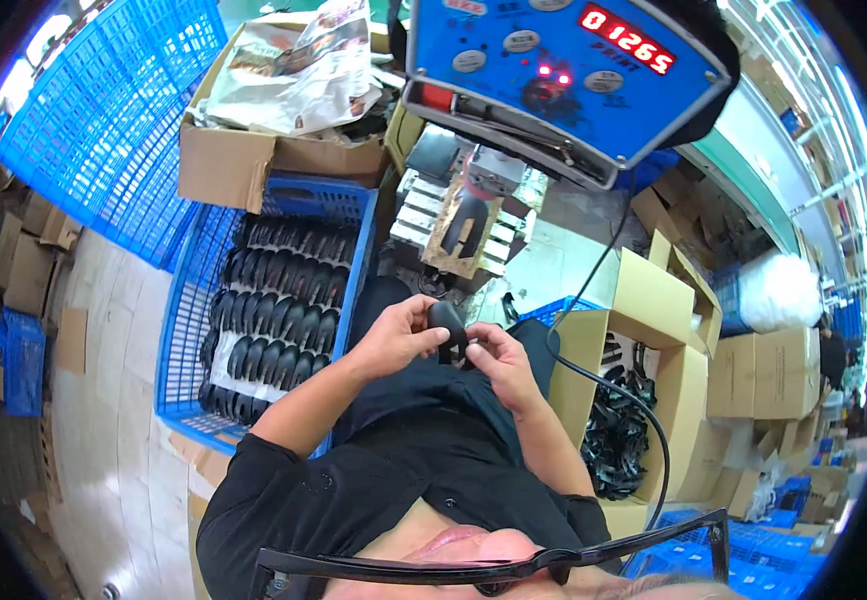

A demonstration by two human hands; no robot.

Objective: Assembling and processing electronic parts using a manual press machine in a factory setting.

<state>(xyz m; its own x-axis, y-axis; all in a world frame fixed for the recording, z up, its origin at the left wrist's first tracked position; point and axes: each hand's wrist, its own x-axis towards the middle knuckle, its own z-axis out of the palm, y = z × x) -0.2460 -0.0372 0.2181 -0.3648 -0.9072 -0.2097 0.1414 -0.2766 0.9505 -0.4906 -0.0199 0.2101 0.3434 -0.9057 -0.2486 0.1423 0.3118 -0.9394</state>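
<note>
In front of my lap I hold a black, rounded plastic shell like a computer mouse cover (445, 318). My left hand (401, 332) grips it between thumb and fingers on its left side. My right hand (503, 366) is closed in a pinch at the shell's lower right edge; a dark piece shows at its fingertips, too small to make out. Just beyond my hands stands a metal fixture (463, 235) with a dark curved form in its middle. To the left, a blue crate (165, 375) holds rows of similar black shells (278, 315).
Above the fixture hangs a blue machine panel (513, 70) with a red lit display. On the right, an open cardboard box (678, 410) holds a heap of black parts, and a black cable (618, 385) curves past it. Another cardboard box (228, 160) sits behind the crate.
</note>
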